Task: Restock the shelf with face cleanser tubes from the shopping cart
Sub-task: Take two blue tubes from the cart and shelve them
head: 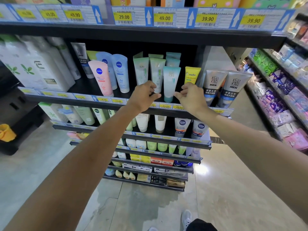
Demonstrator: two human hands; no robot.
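The black shelf [115, 104] carries upright face cleanser tubes. A teal-and-white tube [171, 80] stands cap-down at its front edge, with pale green tubes [141, 70] and more teal ones behind and to its left. My left hand [144, 97] is just left of the teal tube, fingers curled and thumb stretched toward it, covering the foot of a green tube [157, 72]. My right hand [192, 97] is just right of the tube, fingers curled, its fingertips close beside the tube's lower edge. Neither hand plainly grips anything. The shopping cart is out of view.
Pink and blue Nivea tubes [101, 77] stand to the left, a yellow tube [192, 74] and silver men's tubes [215, 84] to the right. The shelf above [133, 33] overhangs closely. Lower shelves [166, 140] hold more tubes. A side aisle rack [283, 97] stands at right.
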